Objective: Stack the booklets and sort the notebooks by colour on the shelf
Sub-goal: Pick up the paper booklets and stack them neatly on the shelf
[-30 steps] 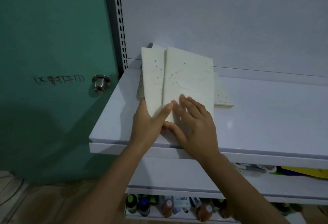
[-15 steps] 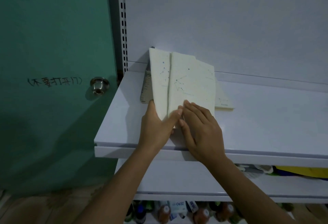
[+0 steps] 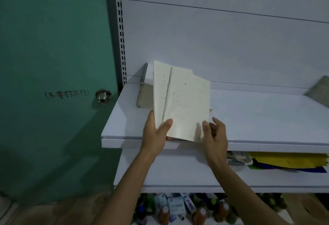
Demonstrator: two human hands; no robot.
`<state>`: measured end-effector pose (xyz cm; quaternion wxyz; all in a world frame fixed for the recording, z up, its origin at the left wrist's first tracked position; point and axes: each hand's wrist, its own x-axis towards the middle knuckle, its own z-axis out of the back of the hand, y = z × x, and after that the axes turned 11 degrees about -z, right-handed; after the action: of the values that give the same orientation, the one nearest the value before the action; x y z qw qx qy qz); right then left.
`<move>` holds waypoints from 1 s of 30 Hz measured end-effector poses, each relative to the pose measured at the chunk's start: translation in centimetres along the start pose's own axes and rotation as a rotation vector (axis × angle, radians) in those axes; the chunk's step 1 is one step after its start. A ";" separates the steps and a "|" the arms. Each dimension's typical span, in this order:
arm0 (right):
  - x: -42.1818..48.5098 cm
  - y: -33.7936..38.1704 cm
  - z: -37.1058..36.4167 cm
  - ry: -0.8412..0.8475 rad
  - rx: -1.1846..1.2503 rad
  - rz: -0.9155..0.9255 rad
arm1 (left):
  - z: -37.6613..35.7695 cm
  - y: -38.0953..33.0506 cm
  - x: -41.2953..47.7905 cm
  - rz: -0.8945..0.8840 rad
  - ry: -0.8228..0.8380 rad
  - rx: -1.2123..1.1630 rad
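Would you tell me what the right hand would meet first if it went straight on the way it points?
Probably the cream booklets held by the left hand; the right hand is at their lower right corner, though depth is unclear.

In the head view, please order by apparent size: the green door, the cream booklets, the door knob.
1. green door
2. cream booklets, gripped by the left hand; nearness to the camera enlarges them
3. door knob
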<state>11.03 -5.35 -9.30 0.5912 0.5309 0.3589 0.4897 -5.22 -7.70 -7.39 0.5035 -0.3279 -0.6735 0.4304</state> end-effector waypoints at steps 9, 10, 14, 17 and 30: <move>-1.0 0.8 20.6 0.154 0.499 -0.240 | -16.9 -3.9 -8.7 0.046 0.104 -0.273; -1.3 0.7 23.0 0.132 0.519 -0.238 | -19.3 -4.3 -9.5 0.046 0.099 -0.292; -2.3 -0.3 32.0 0.004 0.553 -0.234 | -28.6 -5.7 -13.2 0.012 0.107 -0.288; -2.8 -1.0 38.6 -0.080 0.490 -0.224 | -34.1 -6.3 -15.6 0.001 0.208 -0.267; 2.3 -3.2 54.2 -0.365 0.390 -0.088 | -52.3 -5.8 -16.8 -0.109 0.411 -0.418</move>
<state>63.46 -17.97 -2.52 0.5532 0.6982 0.3569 0.2814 49.64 -11.81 -2.36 0.5733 -0.4682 -0.6481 0.1792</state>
